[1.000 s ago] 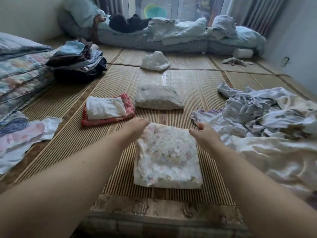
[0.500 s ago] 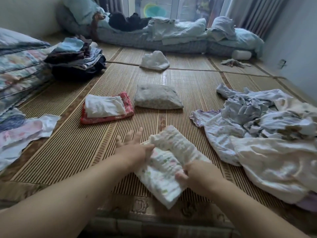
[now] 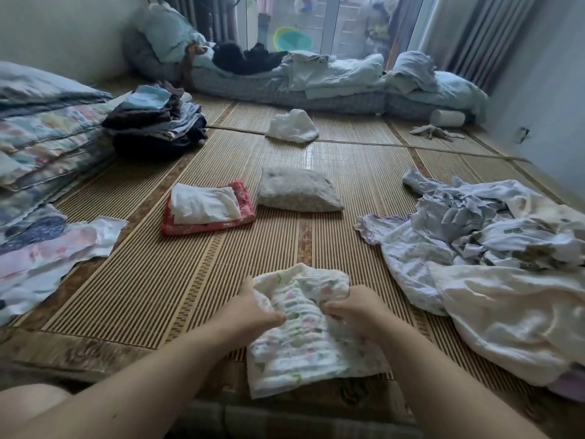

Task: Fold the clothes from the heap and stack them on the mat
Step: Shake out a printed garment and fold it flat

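A white floral cloth (image 3: 304, 340), folded into a thick wad, lies on the bamboo mat (image 3: 196, 280) right in front of me. My left hand (image 3: 253, 308) grips its left edge and my right hand (image 3: 354, 308) grips its right side, both with fingers curled into the fabric. The heap of unfolded pale clothes (image 3: 493, 255) spreads over the mat to the right. Ahead on the left sits a small stack, a white folded piece on a red folded piece (image 3: 209, 207). A grey folded piece (image 3: 297, 190) lies beside it.
A taller pile of folded dark and blue clothes (image 3: 158, 125) stands at the back left. Quilts (image 3: 41, 134) and a flat floral cloth (image 3: 53, 248) lie along the left edge. A white crumpled cloth (image 3: 292, 125) lies further back, before a low mattress with bedding (image 3: 316, 80).
The cloth lay flat as a square with my hands at its far corners. Both hands then pulled back toward me, folded it over and now grip the bunched wad.
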Demonstrator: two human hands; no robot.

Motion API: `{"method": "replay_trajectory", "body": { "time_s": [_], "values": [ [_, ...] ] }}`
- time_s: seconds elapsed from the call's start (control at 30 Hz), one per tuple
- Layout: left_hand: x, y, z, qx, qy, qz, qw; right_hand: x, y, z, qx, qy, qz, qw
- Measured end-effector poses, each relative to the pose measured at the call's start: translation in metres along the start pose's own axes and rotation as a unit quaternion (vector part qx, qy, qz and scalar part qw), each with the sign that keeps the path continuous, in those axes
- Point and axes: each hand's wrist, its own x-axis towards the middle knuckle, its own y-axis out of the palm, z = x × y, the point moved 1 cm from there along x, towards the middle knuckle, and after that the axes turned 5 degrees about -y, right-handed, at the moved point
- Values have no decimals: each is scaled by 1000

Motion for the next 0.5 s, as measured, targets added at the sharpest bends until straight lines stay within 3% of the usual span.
{"method": "replay_trajectory", "body": {
  "time_s": [0.17, 0.27, 0.4, 0.5],
  "values": [
    [-4, 6, -2, -173, 34, 121, 977, -3, -4, -9, 149, -2, 32, 988],
    [0, 3, -3, -179, 72, 104, 976, 1, -8, -13, 207, -16, 25, 978],
    [26, -26, -32, -307, 147, 135, 931, 24, -30, 11, 308, -81, -23, 948],
    [65, -60, -70, -311, 217, 108, 919, 62, -57, 47, 315, -142, -56, 937]
  ]
}}
